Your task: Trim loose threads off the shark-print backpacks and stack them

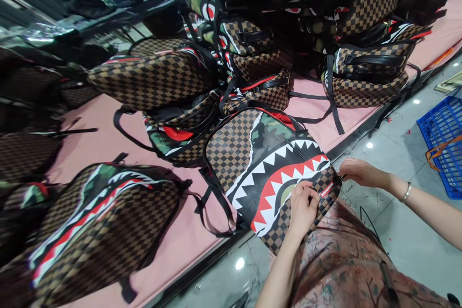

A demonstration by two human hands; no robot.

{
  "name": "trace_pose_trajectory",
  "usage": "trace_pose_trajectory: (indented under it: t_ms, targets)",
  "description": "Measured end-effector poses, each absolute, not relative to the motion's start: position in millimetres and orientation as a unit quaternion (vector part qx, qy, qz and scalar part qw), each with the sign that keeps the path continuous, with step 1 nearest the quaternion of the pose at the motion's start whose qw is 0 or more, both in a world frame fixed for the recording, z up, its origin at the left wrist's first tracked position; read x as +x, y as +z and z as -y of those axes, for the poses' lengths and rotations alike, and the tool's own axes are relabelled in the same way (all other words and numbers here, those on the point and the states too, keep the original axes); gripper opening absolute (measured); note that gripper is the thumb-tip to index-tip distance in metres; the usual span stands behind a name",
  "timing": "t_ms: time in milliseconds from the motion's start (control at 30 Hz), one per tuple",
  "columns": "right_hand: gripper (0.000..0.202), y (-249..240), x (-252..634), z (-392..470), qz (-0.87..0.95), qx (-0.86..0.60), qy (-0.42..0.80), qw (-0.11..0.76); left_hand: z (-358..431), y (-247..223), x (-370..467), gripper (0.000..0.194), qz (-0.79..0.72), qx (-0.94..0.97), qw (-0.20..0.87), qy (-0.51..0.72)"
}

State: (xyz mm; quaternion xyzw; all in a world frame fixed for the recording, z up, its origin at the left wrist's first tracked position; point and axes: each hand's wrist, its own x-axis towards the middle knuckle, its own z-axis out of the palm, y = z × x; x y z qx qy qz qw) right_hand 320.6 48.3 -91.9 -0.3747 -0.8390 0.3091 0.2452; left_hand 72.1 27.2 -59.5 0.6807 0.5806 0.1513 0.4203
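My left hand (pixel 303 204) and right hand (pixel 357 172) have fingertips together, on what I can't tell; the backpack (pixel 231 147) seems soft, best held edgewise.

The left hand (pixel 303 204) lay on the checkered front of a shark-mouth backpack (pixel 267 168), fingertips bunched near its small red label (pixel 326 190), while the right hand (pixel 363 173), a bracelet (pixel 407 191) at its wrist, was at the bag's edge, its grip unclear. The backpack overhung the edge of a pink table (pixel 90 130). Another patterned bag (pixel 119 221) lay to the left, more bags (pixel 151 79) were piled beyond, and a blue basket (pixel 443 120) sat on the tiled floor (pixel 393 147) at far right
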Motion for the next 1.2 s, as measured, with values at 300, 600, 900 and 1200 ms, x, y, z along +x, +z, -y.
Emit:
trace_pose_trajectory:
  t_ms: [300, 600, 900, 1200]
  targets:
    - [0.016, -87, 326, -44, 0.831, -0.396, 0.313, 0.233, -28, -62, 70, 0.014, -0.568, 0.688, 0.423, 0.160]
    - [0.019, -72, 300, -43, 0.864, -0.389, 0.262, 0.186, -28, -61, 69, 0.013, -0.561, 0.699, 0.412, 0.166]
    - [0.019, -71, 281, -26, 0.879, -0.415, 0.185, 0.147, -27, -63, 65, 0.014, -0.551, 0.715, 0.399, 0.165]
    - [0.016, -79, 266, 9, 0.808, -0.532, 0.171, 0.188, -30, -62, 55, 0.016, -0.494, 0.768, 0.366, 0.181]
